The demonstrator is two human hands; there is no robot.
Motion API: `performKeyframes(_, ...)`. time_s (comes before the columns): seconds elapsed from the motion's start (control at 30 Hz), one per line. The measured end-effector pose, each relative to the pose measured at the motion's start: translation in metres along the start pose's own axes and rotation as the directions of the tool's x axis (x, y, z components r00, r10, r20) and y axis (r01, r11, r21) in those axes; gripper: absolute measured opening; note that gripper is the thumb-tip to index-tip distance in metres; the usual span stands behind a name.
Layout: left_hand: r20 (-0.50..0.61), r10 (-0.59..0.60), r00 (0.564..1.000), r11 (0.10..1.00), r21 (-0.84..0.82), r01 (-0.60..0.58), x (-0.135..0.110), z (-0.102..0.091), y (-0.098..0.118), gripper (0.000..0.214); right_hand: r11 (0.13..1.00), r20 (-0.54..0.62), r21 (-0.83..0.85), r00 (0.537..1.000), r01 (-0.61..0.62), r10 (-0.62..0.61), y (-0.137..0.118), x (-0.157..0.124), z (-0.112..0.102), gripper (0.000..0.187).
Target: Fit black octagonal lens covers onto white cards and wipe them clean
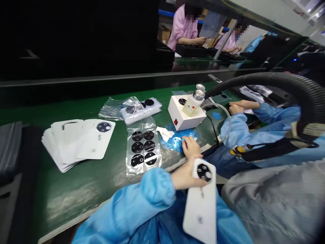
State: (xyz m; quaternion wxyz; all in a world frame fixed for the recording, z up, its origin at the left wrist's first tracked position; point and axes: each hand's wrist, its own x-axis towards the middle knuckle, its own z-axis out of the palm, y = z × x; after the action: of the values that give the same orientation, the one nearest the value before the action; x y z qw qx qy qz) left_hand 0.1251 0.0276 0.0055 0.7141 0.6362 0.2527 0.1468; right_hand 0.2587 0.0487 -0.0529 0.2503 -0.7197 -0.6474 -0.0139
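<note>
My left hand point(185, 175) is closed round the upper edge of a white phone back cover point(200, 206) with a round black camera plate near its top. Held over my lap, the cover tilts and hides part of my right arm. Beyond it, my right hand point(191, 147) reaches over the bench edge, fingertips pinched at a bit of blue film above a pile of blue film pieces point(175, 144). A crumpled white wipe point(165, 134) lies beside that pile. To its left is a clear sheet of black camera lens plates point(137, 147).
A fanned stack of white covers point(68, 142) lies at left. Behind are bagged parts point(142, 110) and a white box point(186, 113) bearing a pump bottle point(194, 101). A thick black hose point(274, 79) arches at right, near a co-worker's hands point(237, 106).
</note>
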Motion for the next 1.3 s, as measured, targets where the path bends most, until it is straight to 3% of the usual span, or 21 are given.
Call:
performKeyframes(0.03,-0.088,0.014,0.996,1.000,-0.004,-0.014,-0.026,-0.021,0.001,0.073,1.000,-0.005,0.000,1.000,0.019,-0.019,-0.004,0.002,-0.004,0.022)
performKeyframes(0.1,-0.322,0.019,0.947,1.000,0.004,-0.019,-0.078,-0.061,0.001,0.077,0.997,-0.004,0.007,0.997,0.074,-0.074,-0.018,0.010,-0.010,0.022)
performKeyframes(0.2,-0.607,-0.051,0.793,0.999,-0.038,0.035,-0.139,-0.099,-0.006,0.070,0.978,0.054,0.049,0.977,0.205,-0.207,-0.047,0.031,-0.008,0.019)
performKeyframes(0.33,-0.765,-0.196,0.613,0.975,-0.220,0.037,-0.169,-0.102,-0.023,0.081,0.962,0.120,0.062,0.955,0.267,-0.272,-0.075,0.063,0.014,0.014)
performKeyframes(0.4,-0.793,-0.224,0.567,0.960,-0.280,-0.012,-0.169,-0.096,-0.029,0.084,0.964,0.139,0.056,0.954,0.260,-0.265,-0.078,0.073,0.025,0.013)
performKeyframes(0.57,-0.812,-0.194,0.551,0.961,-0.269,-0.057,-0.162,-0.093,-0.029,0.084,0.961,0.166,0.139,0.952,0.237,-0.259,-0.074,0.082,0.038,0.007)
performKeyframes(0.73,-0.805,-0.178,0.566,0.967,-0.250,-0.051,-0.159,-0.095,-0.028,0.081,0.900,0.128,0.412,0.969,0.143,-0.213,-0.074,0.085,0.032,0.008)
performKeyframes(0.8,-0.810,-0.184,0.558,0.968,-0.248,-0.041,-0.158,-0.094,-0.029,0.081,0.815,0.127,0.571,0.971,0.097,-0.205,-0.076,0.081,0.022,0.011)
performKeyframes(0.9,-0.814,-0.184,0.552,0.970,-0.242,-0.034,-0.157,-0.094,-0.030,0.079,0.621,0.181,0.784,0.957,0.000,-0.228,-0.085,0.067,0.002,0.015)
performKeyframes(1.07,-0.812,-0.143,0.566,0.977,-0.208,-0.052,-0.153,-0.091,-0.028,0.073,0.352,0.289,0.916,0.926,-0.193,-0.242,-0.104,0.043,-0.022,0.018)
performKeyframes(1.17,-0.814,0.005,0.581,1.000,-0.010,-0.022,-0.149,-0.089,-0.029,0.063,0.283,0.336,0.921,0.913,-0.267,-0.232,-0.111,0.034,-0.025,0.019)
performKeyframes(1.3,-0.759,0.282,0.587,0.926,0.375,0.040,-0.142,-0.089,-0.024,0.048,0.297,0.394,0.900,0.886,-0.318,-0.244,-0.116,0.025,-0.026,0.016)
